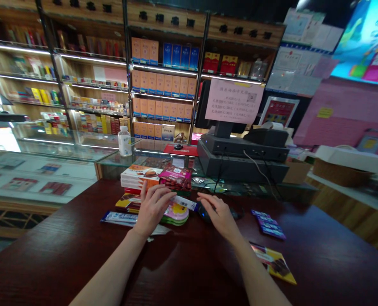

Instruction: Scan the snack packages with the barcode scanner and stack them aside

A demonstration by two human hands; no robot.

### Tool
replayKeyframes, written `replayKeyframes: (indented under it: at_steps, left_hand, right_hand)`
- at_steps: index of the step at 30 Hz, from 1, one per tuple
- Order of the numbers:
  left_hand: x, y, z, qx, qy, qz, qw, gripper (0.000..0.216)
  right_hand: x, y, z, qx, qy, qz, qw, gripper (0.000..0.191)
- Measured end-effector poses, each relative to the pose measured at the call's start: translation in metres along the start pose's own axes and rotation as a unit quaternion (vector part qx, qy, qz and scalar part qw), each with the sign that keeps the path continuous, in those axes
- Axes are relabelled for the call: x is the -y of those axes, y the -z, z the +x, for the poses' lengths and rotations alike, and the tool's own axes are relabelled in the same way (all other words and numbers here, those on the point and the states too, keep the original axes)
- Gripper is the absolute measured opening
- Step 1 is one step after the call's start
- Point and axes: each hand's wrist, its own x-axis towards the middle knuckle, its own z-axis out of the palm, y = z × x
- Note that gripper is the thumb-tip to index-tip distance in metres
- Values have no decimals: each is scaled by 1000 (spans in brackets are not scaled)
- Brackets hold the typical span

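My left hand [152, 208] holds a slim white packet [184, 202] with a barcode, over a green and pink packet [176, 213] on the dark wooden counter [64, 250]. Close to its right, my right hand [218, 213] grips a black barcode scanner [204, 213] with a blue light, aimed at the white packet. Behind the hands sits a stack of orange and white snack boxes [138, 177] with a magenta bag [176, 177] leaning on it. A yellow packet [127, 201] and a blue and white wrapper [119, 218] lie left of my left hand.
A purple packet [268, 224] and a yellow chocolate packet [275, 264] lie at the right of the counter. A cash register [243, 157] with a screen and pink notice [233, 101] stands behind. A plastic bottle [124, 141] sits on a glass case [49, 146]; shelves of cartons [163, 89] fill the back wall.
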Motion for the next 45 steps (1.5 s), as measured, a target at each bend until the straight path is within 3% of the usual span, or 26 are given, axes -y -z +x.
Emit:
replayKeyframes:
  at_steps: [7, 12, 16, 30, 37, 45]
  left_hand:
    - [-6, -6, -3, -9, -21, -13, 1000, 23]
    - [-5, -4, 0, -23, -32, -7, 999, 18]
    - [-1, -2, 2, -11, -28, 0, 1000, 15]
    - [40, 39, 6, 143, -50, 24, 988, 18]
    - [72, 59, -4, 177, -61, 52, 981, 20]
    - [103, 72, -24, 210, -40, 81, 974, 24]
  right_hand:
    - [10, -13, 4, 89, -36, 103, 990, 40]
    - [15, -18, 4, 125, -71, 183, 972, 39]
    - [21, -22, 6, 142, -59, 213, 965, 35]
    - [45, -51, 26, 106, -16, 75, 991, 23]
    - [60, -79, 37, 106, 34, -17, 994, 18]
    - [76, -105, 41, 127, 70, -45, 988, 18]
